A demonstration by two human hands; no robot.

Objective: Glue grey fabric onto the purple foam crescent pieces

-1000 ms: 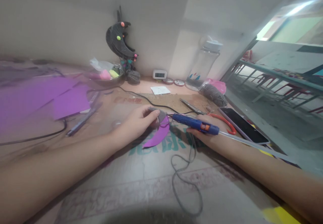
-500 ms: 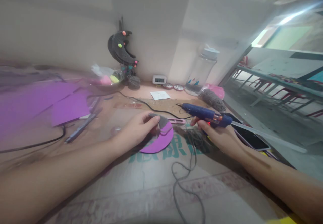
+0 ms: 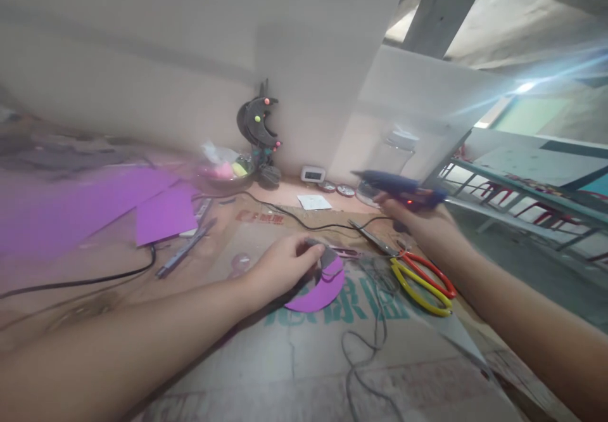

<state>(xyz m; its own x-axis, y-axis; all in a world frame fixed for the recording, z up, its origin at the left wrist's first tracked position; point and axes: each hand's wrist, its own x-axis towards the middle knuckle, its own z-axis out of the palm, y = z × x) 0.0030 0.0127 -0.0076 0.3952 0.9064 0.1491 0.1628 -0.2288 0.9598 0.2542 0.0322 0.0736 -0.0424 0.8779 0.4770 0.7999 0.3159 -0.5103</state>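
My left hand [image 3: 289, 265] pinches the upper end of a purple paper crescent [image 3: 317, 295] between thumb and fingers. Grey yarn is wound around that end, and a loose grey strand [image 3: 363, 362] trails from it over the table toward me. My right hand [image 3: 420, 219] grips a blue hot glue gun [image 3: 392, 184], raised at the right with its nozzle pointing left and a small red light glowing. The gun is blurred by motion. Below it lie scissors [image 3: 425, 286] with red and yellow handles.
Purple sheets [image 3: 166, 213] and a utility knife [image 3: 185, 251] lie at the left. Along the wall stand a bowl [image 3: 223, 175], a dark crescent ornament [image 3: 259, 121], a small clock [image 3: 313, 174] and a clear bottle [image 3: 387, 162]. A black cord [image 3: 285, 213] crosses the table.
My right hand has lifted the glue gun up and away from the crescent, bringing the scissors into sight. My left hand still holds the crescent. The whole view has shifted.
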